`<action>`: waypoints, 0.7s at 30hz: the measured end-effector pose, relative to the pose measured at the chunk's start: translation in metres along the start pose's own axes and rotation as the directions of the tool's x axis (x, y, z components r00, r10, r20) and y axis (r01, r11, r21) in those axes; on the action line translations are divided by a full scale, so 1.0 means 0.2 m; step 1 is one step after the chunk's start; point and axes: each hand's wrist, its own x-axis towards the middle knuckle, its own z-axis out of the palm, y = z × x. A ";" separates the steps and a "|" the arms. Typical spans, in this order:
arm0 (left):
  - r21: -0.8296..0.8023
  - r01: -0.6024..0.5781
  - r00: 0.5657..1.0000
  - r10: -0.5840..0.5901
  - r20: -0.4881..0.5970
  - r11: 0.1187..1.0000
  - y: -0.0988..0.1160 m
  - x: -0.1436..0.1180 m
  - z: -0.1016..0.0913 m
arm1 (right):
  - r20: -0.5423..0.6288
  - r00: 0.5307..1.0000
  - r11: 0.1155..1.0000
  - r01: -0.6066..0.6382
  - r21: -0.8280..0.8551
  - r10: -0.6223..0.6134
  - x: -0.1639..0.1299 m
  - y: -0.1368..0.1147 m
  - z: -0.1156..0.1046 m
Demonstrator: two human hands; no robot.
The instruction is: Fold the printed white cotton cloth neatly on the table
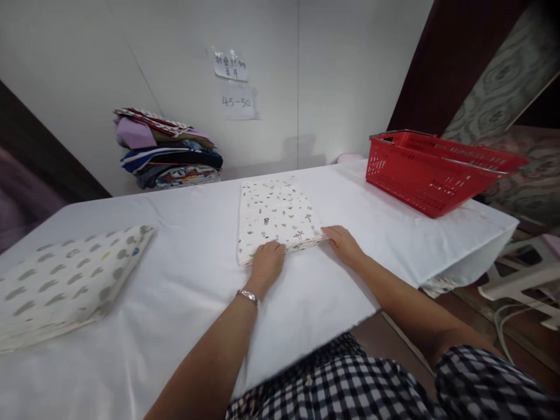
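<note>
A white cloth printed with small palm trees and other little motifs [280, 210] lies folded into a layered rectangle in front of me. My left hand [268, 262] holds its near edge, left of the middle, with the fingertips on top. At the near right corner, my right hand [343, 244] grips the stacked layers between thumb and fingers. The thumbs are mostly hidden. On the left lies a second folded cloth, white with grey cloud-like shapes [65, 274], apart from both hands.
A white-covered table [184, 280] spans the view. A red plastic basket [420, 172] stands at its right end. Behind the far left edge rises a pile of folded fabrics [170, 154]. Paper signs [238, 100] hang on the wall. A white plastic stool [520, 274] is at right.
</note>
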 end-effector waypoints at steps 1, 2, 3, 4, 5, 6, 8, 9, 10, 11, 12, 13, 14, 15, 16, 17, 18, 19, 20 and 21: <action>0.004 0.001 1.000 -0.001 0.000 1.000 0.00 0.00 0.00 | -0.031 0.997 0.996 -0.070 0.048 0.072 -0.01 0.01 -0.01; 0.007 0.002 1.000 -0.002 0.001 1.000 0.00 0.00 0.00 | -0.055 0.985 0.981 -0.154 0.114 0.162 -0.03 0.03 -0.02; 0.009 0.003 1.000 -0.003 0.002 1.000 0.00 0.00 0.00 | -0.067 0.962 0.949 -0.249 0.193 0.266 -0.04 0.04 -0.02; 0.009 0.003 1.000 -0.003 0.004 1.000 0.00 0.00 0.00 | -0.058 0.925 0.896 -0.346 0.278 0.375 -0.05 0.04 -0.03; 0.006 0.003 1.000 -0.003 0.004 1.000 0.00 0.00 0.00 | -0.025 0.880 0.825 -0.434 0.361 0.474 -0.05 0.05 -0.04; 0.001 0.003 1.000 -0.003 0.004 1.000 -0.01 0.00 0.00 | 0.027 0.831 0.744 -0.511 0.431 0.555 -0.05 0.04 -0.05; -0.006 0.007 1.000 -0.007 0.002 1.000 -0.01 0.00 0.00 | 0.157 0.745 0.592 -0.623 0.512 0.648 -0.04 0.03 -0.08; -0.008 0.009 1.000 -0.009 -0.001 1.000 -0.01 0.00 0.00 | 0.225 0.713 0.536 -0.665 0.520 0.664 -0.03 0.01 -0.09; -0.009 0.010 1.000 -0.011 -0.004 1.000 -0.01 0.00 0.01 | 0.286 0.686 0.500 -0.700 0.510 0.668 -0.01 -0.01 -0.10; -0.009 0.012 1.000 -0.012 -0.009 1.000 -0.01 0.00 0.01 | 0.334 0.665 0.480 -0.728 0.489 0.668 0.00 -0.02 -0.12; -0.008 0.012 1.000 -0.012 -0.014 1.000 -0.01 0.00 0.01 | 0.369 0.649 0.473 -0.749 0.464 0.665 0.02 -0.04 -0.13; -0.008 0.011 1.000 -0.011 -0.020 1.000 -0.01 0.00 0.01 | 0.391 0.637 0.473 -0.763 0.440 0.664 0.04 -0.05 -0.14; -0.007 0.010 1.000 -0.010 -0.023 1.000 -0.01 0.00 0.01 | 0.404 0.628 0.475 -0.773 0.420 0.665 0.05 -0.07 -0.14; -0.005 0.009 1.000 -0.009 -0.024 1.000 -0.01 0.00 0.01 | 0.411 0.622 0.478 -0.780 0.405 0.666 0.07 -0.07 -0.14; -0.003 0.009 1.000 -0.009 -0.024 1.000 -0.01 0.00 0.01 | 0.419 0.614 0.479 -0.787 0.389 0.669 0.09 -0.08 -0.14; -0.002 0.010 1.000 -0.010 -0.023 1.000 -0.01 0.00 0.00 | 0.429 0.605 0.478 -0.795 0.374 0.671 0.11 -0.08 -0.14; -0.003 0.012 1.000 -0.013 -0.022 1.000 -0.01 0.00 0.00 | 0.438 0.598 0.478 -0.801 0.360 0.672 0.12 -0.09 -0.14; -0.006 0.017 1.000 -0.017 -0.022 1.000 -0.01 0.00 0.00 | 0.446 0.591 0.479 -0.806 0.347 0.672 0.14 -0.09 -0.13; -0.011 0.020 1.000 -0.020 -0.021 1.000 -0.01 0.00 0.00 | 0.452 0.585 0.481 -0.811 0.334 0.673 0.15 -0.09 -0.13; -0.017 0.023 1.000 -0.023 -0.019 1.000 -0.01 0.00 0.00 | 0.458 0.580 0.483 -0.814 0.322 0.674 0.17 -0.09 -0.13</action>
